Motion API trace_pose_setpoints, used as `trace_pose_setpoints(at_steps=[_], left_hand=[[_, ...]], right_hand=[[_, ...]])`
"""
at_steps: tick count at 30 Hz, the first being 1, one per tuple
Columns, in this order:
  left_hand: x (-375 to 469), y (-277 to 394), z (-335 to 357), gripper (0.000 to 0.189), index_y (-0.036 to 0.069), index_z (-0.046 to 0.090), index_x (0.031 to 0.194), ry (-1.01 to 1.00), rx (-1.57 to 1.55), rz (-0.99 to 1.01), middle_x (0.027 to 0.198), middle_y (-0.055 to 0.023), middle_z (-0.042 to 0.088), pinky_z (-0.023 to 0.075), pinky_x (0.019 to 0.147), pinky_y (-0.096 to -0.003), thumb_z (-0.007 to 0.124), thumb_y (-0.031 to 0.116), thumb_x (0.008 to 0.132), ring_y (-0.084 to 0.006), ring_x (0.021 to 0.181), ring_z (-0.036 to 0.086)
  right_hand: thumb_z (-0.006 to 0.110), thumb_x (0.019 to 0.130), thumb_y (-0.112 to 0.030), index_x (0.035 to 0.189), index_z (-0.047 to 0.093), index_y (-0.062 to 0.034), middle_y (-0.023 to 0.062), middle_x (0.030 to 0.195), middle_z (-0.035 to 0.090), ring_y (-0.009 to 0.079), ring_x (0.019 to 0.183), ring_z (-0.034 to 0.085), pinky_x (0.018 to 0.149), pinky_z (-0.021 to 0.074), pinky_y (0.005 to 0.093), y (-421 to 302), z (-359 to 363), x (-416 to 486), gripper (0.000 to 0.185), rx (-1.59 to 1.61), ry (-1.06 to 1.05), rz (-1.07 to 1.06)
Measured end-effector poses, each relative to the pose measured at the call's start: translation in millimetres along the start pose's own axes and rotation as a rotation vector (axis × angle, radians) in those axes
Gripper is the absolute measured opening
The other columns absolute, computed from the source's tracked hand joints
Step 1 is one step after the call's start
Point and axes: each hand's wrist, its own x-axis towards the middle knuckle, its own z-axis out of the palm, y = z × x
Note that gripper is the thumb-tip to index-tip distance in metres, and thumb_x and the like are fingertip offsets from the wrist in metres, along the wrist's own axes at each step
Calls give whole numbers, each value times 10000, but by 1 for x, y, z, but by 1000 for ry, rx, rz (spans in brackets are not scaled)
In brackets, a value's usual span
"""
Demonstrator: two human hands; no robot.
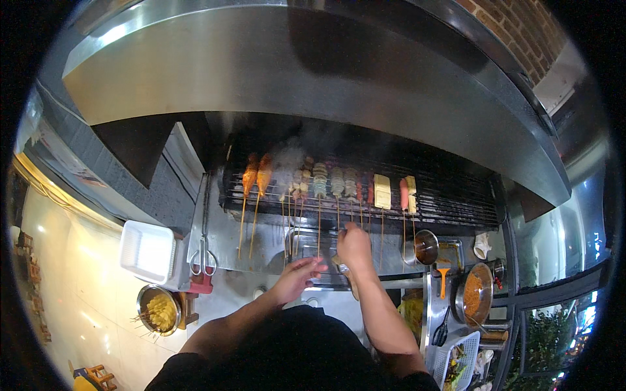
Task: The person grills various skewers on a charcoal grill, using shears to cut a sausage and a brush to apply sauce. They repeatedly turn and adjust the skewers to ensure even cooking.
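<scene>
Several skewers lie across the black barbecue grill [440,200], their sticks pointing towards me. Two browned skewers [249,178] are at the left, grey-green spiral-cut pieces [320,180] in the middle, pale yellow slabs [382,191] and a pink sausage [404,194] further right. My right hand [354,244] has its fingers closed near the stick ends right of the middle; whether a stick is between them is unclear. Beside the end of a middle stick, my left hand [299,278] has its fingers partly curled; its hold on that stick cannot be told. Smoke rises over the left-middle skewers.
A metal hood [313,68] overhangs the grill. Left are tongs [203,256], a white plastic basket [147,249] and a bowl of yellow skewered food [160,310]. Right are a metal pot of sauce [426,247], an orange-handled brush [443,278] and a bowl of orange-red seasoning [473,295].
</scene>
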Motion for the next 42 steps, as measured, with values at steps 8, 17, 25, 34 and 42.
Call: trace_pose_setpoints(at_steps=[8, 17, 25, 34, 42], left_hand=[[25, -4, 9, 226, 54, 617, 1102, 41, -149, 143, 801, -11, 641, 388, 570, -199, 606, 162, 903, -58, 633, 525], [15, 2, 10, 246, 101, 601, 1125, 56, -79, 27, 905, -4, 650, 393, 612, -220, 597, 222, 911, -67, 740, 542], [24, -4, 18, 273, 115, 576, 1151, -11, -87, 16, 1012, -2, 658, 390, 644, -210, 601, 242, 911, -57, 792, 556], [36, -12, 21, 216, 78, 609, 1100, 30, -87, 72, 885, -6, 662, 390, 589, -201, 610, 164, 902, -59, 707, 547], [36, -13, 19, 205, 88, 613, 1090, 39, -75, 86, 887, 0, 654, 380, 589, -195, 607, 172, 903, -56, 712, 532]], right_hand=[[556, 801, -118, 851, 670, 5, 220, 793, 655, 360, 777, 648, 702, 503, 398, 15, 10, 4, 175, 238, -94, 134], [595, 796, -137, 865, 649, 1, 232, 808, 648, 392, 790, 632, 728, 502, 454, -7, 20, 6, 164, 168, -65, 61], [617, 800, -163, 946, 664, -33, 250, 918, 644, 384, 861, 633, 753, 502, 439, 21, -20, -4, 201, -85, 87, -11], [630, 769, -141, 876, 664, -15, 237, 832, 644, 400, 827, 628, 740, 508, 454, 32, -2, 10, 169, -29, -50, 92], [620, 759, -114, 793, 647, 6, 245, 787, 641, 404, 780, 632, 716, 511, 456, 22, 1, 5, 127, 78, 8, 29]])
